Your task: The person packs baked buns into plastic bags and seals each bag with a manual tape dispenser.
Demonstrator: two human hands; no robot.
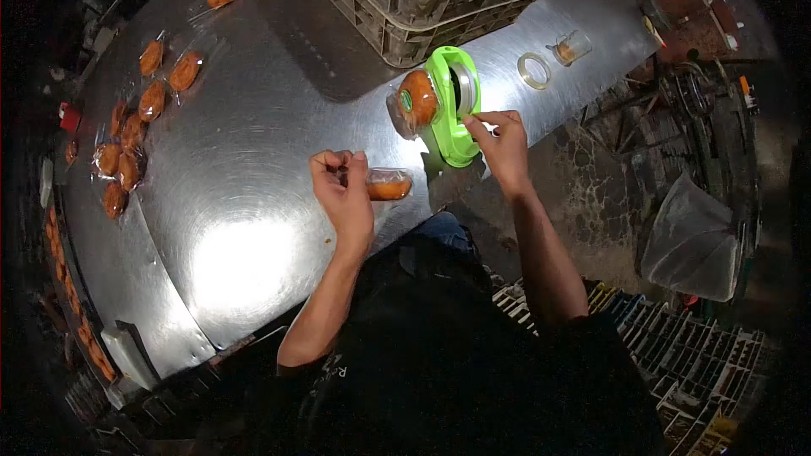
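Note:
My left hand [345,190] is closed in a pinch on the gathered end of a clear plastic bag. Inside that bag lies an orange-brown bread roll [389,190], low over the metal table. My right hand [503,148] pinches at the near right side of a bright green tape dispenser [456,148], its fingertips on what looks like the end of the tape. A pale tape roll [464,89] sits in the dispenser. Against the dispenser's left side rests a round bagged bun [418,98] with a green label.
Several bagged breads [152,101] lie at the left of the metal table [253,143]. Stacked plastic crates [422,34] stand at the back. A loose tape ring [534,71] and a clear cup [573,46] sit at the right, near the table edge.

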